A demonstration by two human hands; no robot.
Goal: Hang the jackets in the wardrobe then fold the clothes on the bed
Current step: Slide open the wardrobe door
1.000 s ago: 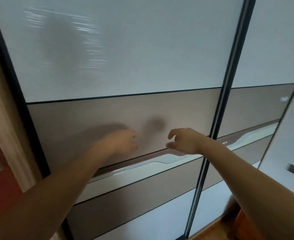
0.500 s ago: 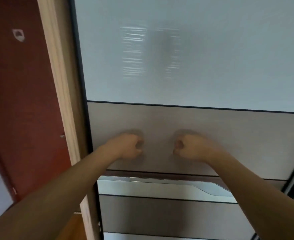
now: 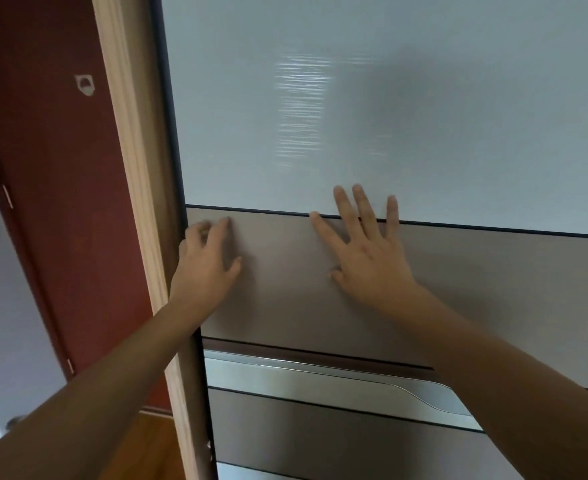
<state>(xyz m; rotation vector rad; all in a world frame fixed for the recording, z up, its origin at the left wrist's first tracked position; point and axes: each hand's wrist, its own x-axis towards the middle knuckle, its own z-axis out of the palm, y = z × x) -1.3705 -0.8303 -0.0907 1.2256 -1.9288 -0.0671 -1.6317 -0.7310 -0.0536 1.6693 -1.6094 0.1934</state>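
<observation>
A sliding wardrobe door (image 3: 458,289) fills the view, with a pale glossy upper panel, a brown middle band and a silver recessed handle strip (image 3: 320,379) lower down. My right hand (image 3: 365,251) lies flat on the brown band with fingers spread, fingertips crossing onto the pale panel. My left hand (image 3: 209,261) rests on the same band at the door's left edge, fingers loosely bent against the surface. No jackets or clothes are in view.
A light wooden wardrobe frame post (image 3: 136,237) runs down the left of the door. Beyond it stands a dark red room door (image 3: 60,202) with a small hook plate. Orange-brown wooden floor (image 3: 147,445) shows at the bottom left.
Both hands were curled into fists against the brown band; now they have opened, the right spread flat and higher, the left shifted to the door's left edge.
</observation>
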